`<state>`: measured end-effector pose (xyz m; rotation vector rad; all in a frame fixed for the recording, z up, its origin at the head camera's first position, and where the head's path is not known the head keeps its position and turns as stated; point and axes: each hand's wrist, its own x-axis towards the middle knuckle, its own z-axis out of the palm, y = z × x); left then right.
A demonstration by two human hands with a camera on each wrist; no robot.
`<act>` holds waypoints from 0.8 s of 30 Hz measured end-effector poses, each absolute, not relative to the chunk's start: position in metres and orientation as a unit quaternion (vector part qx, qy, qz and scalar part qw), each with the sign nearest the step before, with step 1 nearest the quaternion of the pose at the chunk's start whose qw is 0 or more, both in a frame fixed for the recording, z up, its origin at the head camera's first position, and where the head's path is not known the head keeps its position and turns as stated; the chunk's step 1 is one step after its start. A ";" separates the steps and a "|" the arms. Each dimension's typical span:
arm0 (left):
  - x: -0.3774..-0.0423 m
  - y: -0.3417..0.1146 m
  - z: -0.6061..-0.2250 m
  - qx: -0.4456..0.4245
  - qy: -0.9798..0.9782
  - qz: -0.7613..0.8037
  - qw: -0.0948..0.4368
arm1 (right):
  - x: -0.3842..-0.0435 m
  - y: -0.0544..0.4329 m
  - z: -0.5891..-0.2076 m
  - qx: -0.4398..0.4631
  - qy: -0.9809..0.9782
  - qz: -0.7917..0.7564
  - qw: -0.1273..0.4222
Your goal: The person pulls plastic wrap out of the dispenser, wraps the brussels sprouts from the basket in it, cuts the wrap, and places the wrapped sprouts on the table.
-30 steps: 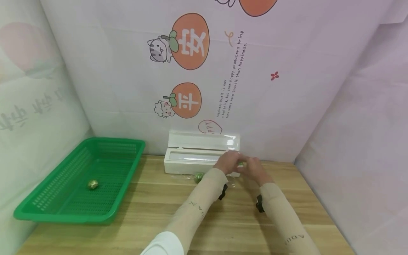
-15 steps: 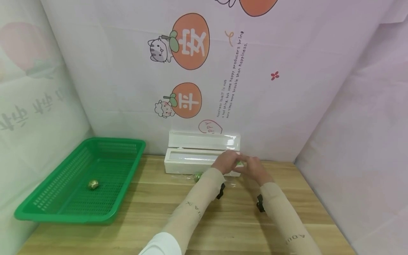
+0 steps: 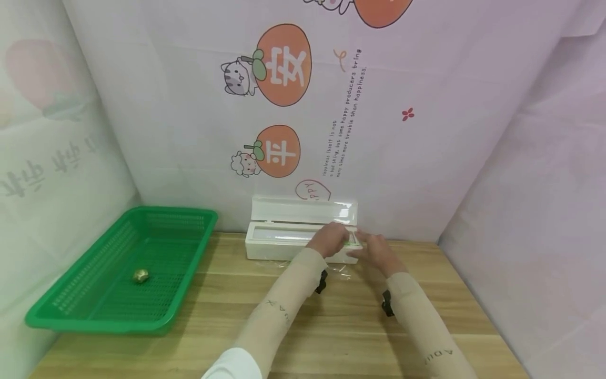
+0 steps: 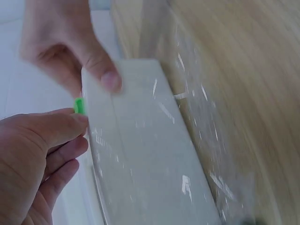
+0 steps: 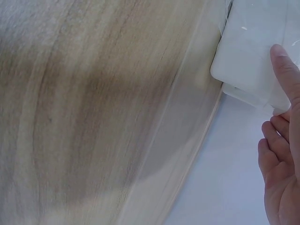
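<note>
A long white cling film dispenser [image 3: 270, 250] stands at the back of the table with its lid [image 3: 303, 210] raised. Clear film [image 4: 206, 117] sticks out along its lower front. My left hand [image 4: 37, 145] is at the upper edge near the right end, thumb and fingers pinching a small green slider [image 4: 78, 105]. My right hand [image 5: 286, 140] grips the dispenser's right end, the thumb [image 5: 283, 65] on its front face and the other fingers round the far side. In the head view the left hand hides part of the opening.
A green plastic basket [image 3: 189, 273] stands on the left of the wooden table [image 3: 341, 337], with a small gold ball [image 3: 140, 276] inside. White printed cloth [image 3: 402, 173] walls the table at the back and both sides.
My left hand has moved left along the dispenser, apart from the right hand. Its forearm now covers the green ball that showed in front of the box. The right hand stays at the end.
</note>
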<state>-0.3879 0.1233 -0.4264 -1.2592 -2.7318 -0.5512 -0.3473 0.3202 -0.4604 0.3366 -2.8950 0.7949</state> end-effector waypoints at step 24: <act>-0.410 -0.090 -0.415 -0.380 -0.906 -0.184 -0.012 | -0.354 0.323 -0.467 0.116 -0.958 0.257 0.048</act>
